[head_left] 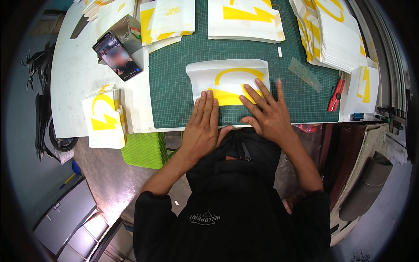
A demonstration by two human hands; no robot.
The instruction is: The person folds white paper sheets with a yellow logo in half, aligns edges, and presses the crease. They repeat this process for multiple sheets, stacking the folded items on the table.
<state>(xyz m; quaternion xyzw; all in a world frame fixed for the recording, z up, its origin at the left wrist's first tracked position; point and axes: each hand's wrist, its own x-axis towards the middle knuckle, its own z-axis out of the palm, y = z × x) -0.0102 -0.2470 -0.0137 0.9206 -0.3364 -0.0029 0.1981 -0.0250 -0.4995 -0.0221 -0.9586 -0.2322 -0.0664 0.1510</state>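
Note:
A white paper sheet with yellow print [231, 78] lies on the green cutting mat [174, 87], its far edge curling up. My left hand [203, 115] presses on the sheet's near left corner, fingers straight and side by side, thumb out toward the right. My right hand [268, 109] rests with spread fingers over the sheet's right part, the outermost finger reaching past its right edge onto the mat. Neither hand grips anything. The sheet's near edge runs close to the table's front edge and is partly covered by my fingers.
Stacks of printed paper stand at the far right [336, 39], far middle [244, 26] and left [102, 118]. A phone [117, 56] leans on a box [126, 35]. A red cutter knife [336, 95] and a clear plastic strip [304, 74] lie right. A green stool [144, 150] stands below the table.

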